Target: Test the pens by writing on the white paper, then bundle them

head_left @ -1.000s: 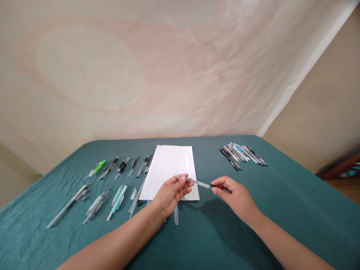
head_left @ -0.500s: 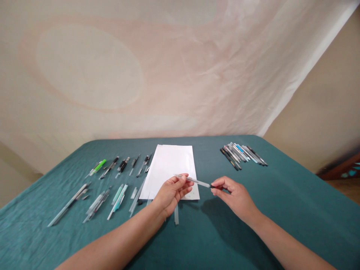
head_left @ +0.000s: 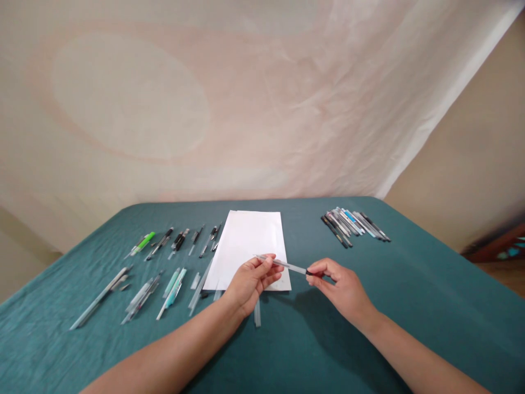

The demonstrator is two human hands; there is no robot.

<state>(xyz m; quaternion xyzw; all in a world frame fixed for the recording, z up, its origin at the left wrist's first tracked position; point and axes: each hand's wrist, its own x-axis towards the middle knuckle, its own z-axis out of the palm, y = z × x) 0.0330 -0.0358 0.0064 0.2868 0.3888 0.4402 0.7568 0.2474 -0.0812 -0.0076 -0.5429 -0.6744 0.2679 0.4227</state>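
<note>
Between my two hands is a slim pen [head_left: 293,267] with a clear, whitish barrel and a dark end at the right. My left hand [head_left: 255,280] pinches its left part between thumb and fingers, over the lower part of a white paper sheet [head_left: 255,235]. The thumb and fingertips of my right hand [head_left: 337,283] close on the dark end, to the right of the paper. That end is mostly covered by my fingers. A clear plastic tube [head_left: 257,314] lies on the cloth just below my left hand, partly hidden by it.
A green cloth [head_left: 418,306] covers the table. Pens and pen parts lie in small groups on the left, among them a bright green piece [head_left: 144,242], turquoise pens [head_left: 175,290] and a long clear barrel [head_left: 98,300]. A pile of pens [head_left: 355,224] lies at the back right.
My right hand has shifted very slightly left against the pen's dark end. My left hand and the things on the table stay as they were.
</note>
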